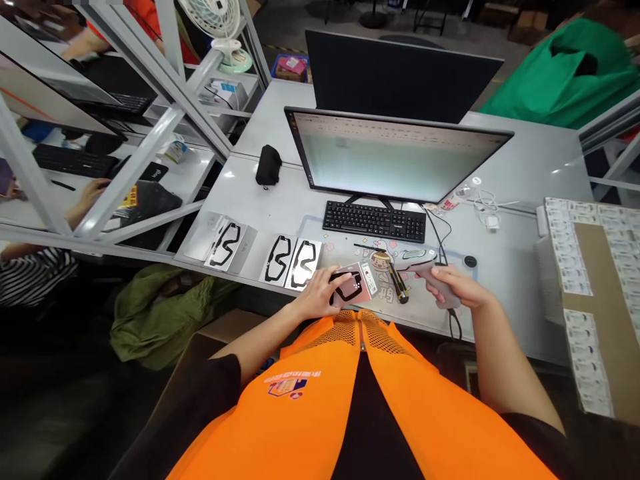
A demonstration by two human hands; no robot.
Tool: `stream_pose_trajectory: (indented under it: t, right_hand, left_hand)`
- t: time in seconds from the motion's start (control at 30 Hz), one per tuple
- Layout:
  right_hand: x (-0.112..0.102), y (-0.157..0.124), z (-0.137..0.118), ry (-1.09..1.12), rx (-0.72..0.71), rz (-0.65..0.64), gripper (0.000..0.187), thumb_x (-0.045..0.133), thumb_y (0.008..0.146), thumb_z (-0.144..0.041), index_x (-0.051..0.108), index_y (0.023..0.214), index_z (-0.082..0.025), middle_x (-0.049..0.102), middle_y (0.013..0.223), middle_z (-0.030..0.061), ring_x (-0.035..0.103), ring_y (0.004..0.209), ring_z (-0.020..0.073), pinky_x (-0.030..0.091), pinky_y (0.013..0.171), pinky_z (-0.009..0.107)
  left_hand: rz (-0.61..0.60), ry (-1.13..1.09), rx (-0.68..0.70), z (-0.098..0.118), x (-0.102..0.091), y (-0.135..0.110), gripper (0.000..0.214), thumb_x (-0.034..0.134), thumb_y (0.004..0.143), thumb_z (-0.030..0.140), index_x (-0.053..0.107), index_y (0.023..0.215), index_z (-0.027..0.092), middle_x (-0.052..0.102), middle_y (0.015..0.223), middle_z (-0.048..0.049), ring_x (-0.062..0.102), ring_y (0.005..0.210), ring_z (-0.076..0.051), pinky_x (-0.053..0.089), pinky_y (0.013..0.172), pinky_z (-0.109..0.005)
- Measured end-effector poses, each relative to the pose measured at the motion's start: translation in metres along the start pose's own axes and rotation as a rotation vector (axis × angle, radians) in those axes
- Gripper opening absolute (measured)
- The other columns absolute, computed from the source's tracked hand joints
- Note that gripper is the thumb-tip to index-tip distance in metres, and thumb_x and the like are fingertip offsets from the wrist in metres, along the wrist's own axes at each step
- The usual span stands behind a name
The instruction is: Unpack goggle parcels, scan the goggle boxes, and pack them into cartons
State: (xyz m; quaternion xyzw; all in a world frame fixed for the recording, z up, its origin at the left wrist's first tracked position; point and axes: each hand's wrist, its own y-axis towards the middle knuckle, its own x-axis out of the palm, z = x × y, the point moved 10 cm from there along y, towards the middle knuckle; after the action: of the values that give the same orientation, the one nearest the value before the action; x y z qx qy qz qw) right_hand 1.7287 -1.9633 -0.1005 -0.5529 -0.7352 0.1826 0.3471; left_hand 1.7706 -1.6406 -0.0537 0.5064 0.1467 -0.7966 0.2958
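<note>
My left hand (320, 291) rests with its fingers curled on a small clear packet (356, 283) that holds a black frame-shaped part and bears a barcode label, at the table's near edge. My right hand (457, 285) grips the handle of a grey corded barcode scanner (424, 259), whose head points left towards the packet. Between the hands lies a black and yellow utility knife (399, 283). Two more packets with black frames (291, 263) lie side by side left of my left hand, and another (229, 245) farther left.
A black keyboard (374, 221) sits before a lit monitor (397, 157), with a second monitor behind. A black pouch (269, 165) lies at the left. A labelled cardboard box (595, 293) stands at the right. A grey metal frame (165, 127) separates a neighbouring desk where another person's arm rests.
</note>
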Motion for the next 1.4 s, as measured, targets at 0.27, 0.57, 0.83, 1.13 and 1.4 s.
stream_pose_trajectory:
  t: [0.27,0.57,0.83,1.13,1.4]
  right_hand:
    - [0.02,-0.008,-0.019,-0.157,-0.059,-0.191,0.059,0.077,0.09,-0.071,0.078,0.109,-0.016,0.063,0.071,0.0021,0.053,0.052,0.0111,0.046,0.049,0.025]
    - [0.018,0.001,-0.013,-0.172,-0.012,-0.117,0.074,0.073,0.092,-0.073,0.072,0.141,-0.017,0.056,0.066,-0.0008,0.053,0.054,0.0134,0.049,0.051,0.026]
    - [-0.007,0.014,0.014,-0.105,0.019,0.107,0.069,0.076,0.085,-0.078,0.075,0.122,-0.02,0.059,0.066,-0.0004,0.05,0.052,0.0133,0.043,0.049,0.026]
    - [0.01,0.027,0.025,-0.103,0.06,0.196,0.067,0.079,0.077,-0.083,0.062,0.087,-0.02,0.061,0.067,-0.0004,0.051,0.053,0.0115,0.042,0.048,0.024]
    - [0.032,0.031,0.02,-0.158,0.05,0.187,0.064,0.072,0.085,-0.083,0.059,0.084,-0.02,0.061,0.068,-0.0012,0.05,0.05,0.0101,0.042,0.051,0.025]
  left_hand:
    - [0.021,0.067,-0.029,0.003,0.002,0.003,0.094,0.079,0.082,0.032,0.035,0.165,0.03,0.042,0.159,-0.0202,0.051,0.141,-0.042,0.048,0.112,-0.06]
    - [0.001,0.005,-0.186,-0.01,0.003,0.001,0.102,0.086,0.077,0.034,0.038,0.166,0.031,0.04,0.163,-0.0177,0.046,0.149,-0.041,0.043,0.122,-0.058]
    - [0.239,0.231,-0.729,-0.161,-0.133,-0.075,0.099,0.081,0.082,0.039,0.035,0.168,0.023,0.047,0.154,-0.0169,0.051,0.144,-0.037,0.044,0.125,-0.052]
    - [0.043,0.443,-1.224,-0.357,-0.235,-0.194,0.109,0.085,0.086,0.044,0.023,0.172,0.02,0.036,0.172,-0.0199,0.046,0.15,-0.05,0.041,0.12,-0.072]
    - [0.088,0.29,-1.328,-0.41,-0.25,-0.202,0.101,0.088,0.082,0.06,0.044,0.16,0.014,0.046,0.17,-0.0214,0.037,0.159,-0.048,0.037,0.122,-0.076]
